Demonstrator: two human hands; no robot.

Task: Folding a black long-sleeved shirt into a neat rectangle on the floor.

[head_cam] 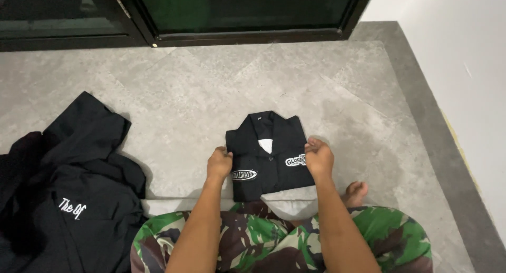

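Both bare forearms reach forward from the lap, hands down and close together.

The left hand [219, 163] is curled palm-down, knuckles up, fingers bent under. The right hand [318, 157] sits level with it, a little apart, also palm-down with fingers folded in and the thumb tucked toward the left. Both wrists are straight, the forearms running nearly parallel and angling slightly inward. The legs are crossed, with a bare foot [356, 191] showing beside the right forearm on the floor.

i see the folded shirt [269, 152] on the floor [211, 88], just before my knees. the heap of clothes [68, 194] lies to its left, the door [211, 15] behind.
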